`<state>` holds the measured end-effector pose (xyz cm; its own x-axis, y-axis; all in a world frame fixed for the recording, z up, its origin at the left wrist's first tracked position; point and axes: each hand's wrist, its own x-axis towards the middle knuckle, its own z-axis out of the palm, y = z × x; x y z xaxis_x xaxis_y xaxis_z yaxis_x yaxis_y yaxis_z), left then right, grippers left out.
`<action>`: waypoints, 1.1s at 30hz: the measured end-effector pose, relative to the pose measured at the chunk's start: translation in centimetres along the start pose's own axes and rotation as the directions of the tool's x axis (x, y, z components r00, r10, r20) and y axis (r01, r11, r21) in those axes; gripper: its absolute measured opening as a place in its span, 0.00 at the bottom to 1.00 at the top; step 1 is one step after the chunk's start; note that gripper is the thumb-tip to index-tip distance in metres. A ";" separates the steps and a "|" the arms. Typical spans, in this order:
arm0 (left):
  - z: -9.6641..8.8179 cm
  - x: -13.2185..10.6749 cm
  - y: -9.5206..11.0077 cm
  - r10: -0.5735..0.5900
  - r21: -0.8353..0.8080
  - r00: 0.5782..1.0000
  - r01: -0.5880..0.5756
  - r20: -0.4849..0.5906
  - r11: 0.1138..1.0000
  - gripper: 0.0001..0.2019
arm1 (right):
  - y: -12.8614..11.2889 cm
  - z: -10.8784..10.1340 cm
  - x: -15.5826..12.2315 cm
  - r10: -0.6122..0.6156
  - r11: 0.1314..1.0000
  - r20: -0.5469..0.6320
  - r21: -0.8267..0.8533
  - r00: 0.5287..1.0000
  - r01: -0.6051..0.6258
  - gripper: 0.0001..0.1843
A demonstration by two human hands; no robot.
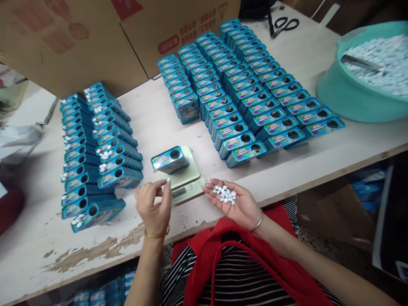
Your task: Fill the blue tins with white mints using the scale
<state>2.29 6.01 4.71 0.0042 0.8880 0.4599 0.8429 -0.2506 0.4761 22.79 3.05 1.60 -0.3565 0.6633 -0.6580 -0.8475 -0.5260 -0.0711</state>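
Note:
My left hand (154, 206) pinches one small white candy between thumb and fingertip, just left of a small pale green scale (186, 180). A blue tin (170, 159) with a round hole in its top lies on the scale. My right hand (234, 202) is held palm up beside the scale, with several white candies (225, 194) resting in the palm. Both hands hover over the front edge of the white table (159, 123).
Rows of blue tins (248, 80) stand at the centre right, and another block of tins (95, 148), some topped with candies, at the left. A teal basin (366, 72) of white candies with a scoop sits at the right. Cardboard boxes (95, 38) and scissors (285, 24) lie behind.

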 end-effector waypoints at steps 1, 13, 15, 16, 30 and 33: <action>-0.7 0.5 0.6 0.029 0.000 0.999 -0.029 -0.045 1.000 0.02 | 0.0 0.0 0.0 0.001 1.000 0.000 0.001 1.000 -0.001 0.14; -1.7 6.6 0.9 0.180 0.034 0.981 -0.178 -0.073 0.983 0.08 | -0.5 0.2 -0.3 -0.025 0.999 -0.021 0.025 0.999 0.026 0.16; -2.6 6.2 0.0 0.126 0.020 0.983 -0.125 -0.131 0.992 0.08 | -0.7 0.1 -0.2 -0.028 0.999 -0.018 0.025 0.999 0.029 0.16; -3.1 6.0 -0.4 0.099 0.016 0.984 -0.098 -0.150 0.995 0.08 | -0.8 0.0 -0.2 -0.027 0.999 -0.019 0.025 0.999 0.028 0.16; -3.9 3.9 -2.5 0.021 -0.023 0.998 -0.023 -0.060 0.999 0.07 | -1.0 -0.3 0.2 -0.018 1.000 -0.017 0.012 1.000 0.018 0.16; -3.6 4.6 -2.2 0.076 -0.032 0.997 -0.075 0.020 0.997 0.09 | -1.0 -0.2 0.1 -0.012 1.000 -0.040 0.018 0.999 0.013 0.16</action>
<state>-1.48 9.25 8.44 0.0791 0.8739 0.4796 0.8224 -0.3291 0.4641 23.67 3.57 1.49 -0.3301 0.6478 -0.6866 -0.8591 -0.5076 -0.0660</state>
